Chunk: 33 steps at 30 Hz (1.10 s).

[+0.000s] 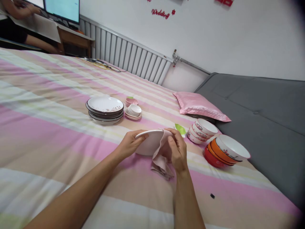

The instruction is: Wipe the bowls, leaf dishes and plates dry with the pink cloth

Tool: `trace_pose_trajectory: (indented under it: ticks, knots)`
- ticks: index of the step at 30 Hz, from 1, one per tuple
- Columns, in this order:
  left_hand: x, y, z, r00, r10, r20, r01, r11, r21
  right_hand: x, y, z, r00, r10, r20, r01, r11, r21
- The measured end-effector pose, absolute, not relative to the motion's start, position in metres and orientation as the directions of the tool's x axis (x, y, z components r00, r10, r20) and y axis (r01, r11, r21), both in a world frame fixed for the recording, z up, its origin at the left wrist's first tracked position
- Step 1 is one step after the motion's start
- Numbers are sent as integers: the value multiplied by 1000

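Left hand: your left hand (133, 142) grips the near-left rim of a white dish (148, 145), thumb on the side facing you.
Right hand: your right hand (178, 149) pinches a pink cloth (163, 159) over the dish's right edge; the cloth hangs down.
White dish: between your two hands, in front of you, tilted with its rim up; whether it touches the bed is hard to tell.
Step in hand: it looks like wiping, with the left hand steadying and the right working the cloth.
Next move: wiping more of the rim would call for a firm left grip while the cloth slides along.
Beyond your left hand: a stack of plates (105, 105), and just beside it small white bowls (134, 109) and small pink bowls (132, 101).
Beyond your right hand: a green leaf-shaped piece (180, 128), stacked patterned bowls (199, 135), then larger bowls (220, 154) in white, orange and red, leaning.
Bed: a striped cover (59, 136) under everything, a pink pillow (200, 105) by the grey headboard (257, 105).
Far left: another person (20, 12) at a desk.
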State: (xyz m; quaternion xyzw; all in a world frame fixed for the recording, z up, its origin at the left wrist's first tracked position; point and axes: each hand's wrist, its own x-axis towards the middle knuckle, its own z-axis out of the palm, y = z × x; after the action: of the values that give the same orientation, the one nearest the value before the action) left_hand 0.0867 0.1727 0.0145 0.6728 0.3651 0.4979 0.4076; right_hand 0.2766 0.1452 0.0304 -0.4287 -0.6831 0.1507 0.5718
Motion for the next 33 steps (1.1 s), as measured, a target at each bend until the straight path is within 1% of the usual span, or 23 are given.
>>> trace_pose_trajectory:
  ticks: [2, 5, 8, 12, 15, 18, 20, 23, 25, 33]
  knots:
    - [86, 173, 14, 242, 885, 397, 82, -427, 901, 276, 145, 32, 39, 761, 647, 389, 585, -712]
    - [87, 172, 13, 262, 873, 411, 68, -442, 894, 275, 145, 33, 32, 747, 664, 439, 586, -681]
    - [87, 171, 12, 290, 863, 414, 85, -454, 887, 273, 144, 34, -44, 703, 710, 548, 611, -571]
    - [87, 171, 11, 340, 806, 484, 102, -543, 833, 265, 139, 39, -157, 635, 757, 686, 621, -379]
    - [87, 170, 12, 361, 774, 521, 117, -591, 798, 256, 134, 43, -232, 594, 771, 753, 611, -245]
    - [88, 169, 13, 354, 778, 520, 127, -590, 797, 247, 129, 47, -286, 572, 769, 788, 597, -152]
    - [88, 168, 13, 346, 794, 500, 138, -570, 810, 244, 128, 47, -308, 573, 759, 798, 590, -122]
    - [88, 169, 13, 357, 800, 482, 144, -557, 818, 247, 130, 46, -318, 577, 752, 796, 594, -119]
    - [88, 169, 14, 366, 793, 486, 135, -563, 816, 253, 133, 44, -305, 583, 753, 787, 600, -146]
    - [89, 173, 12, 348, 805, 480, 134, -550, 825, 272, 146, 35, -151, 657, 739, 698, 600, -391]
